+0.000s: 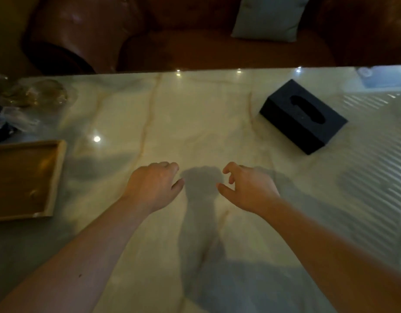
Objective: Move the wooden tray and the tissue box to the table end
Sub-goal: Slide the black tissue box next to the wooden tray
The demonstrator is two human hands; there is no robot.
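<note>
No lettering, label, brand mark or number can be read anywhere in the scene. The black tissue box (303,116) shows a plain top and plain sides, the wooden tray (25,179) bears no print, and the wrapped items at the far left of the worktop (195,123) are too blurred to read.

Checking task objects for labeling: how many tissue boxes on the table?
1. The black rectangular tissue box sits on the pale marble table, far right, angled, slot up. Clutter at the far left is blurry; another could be hidden there.
</note>
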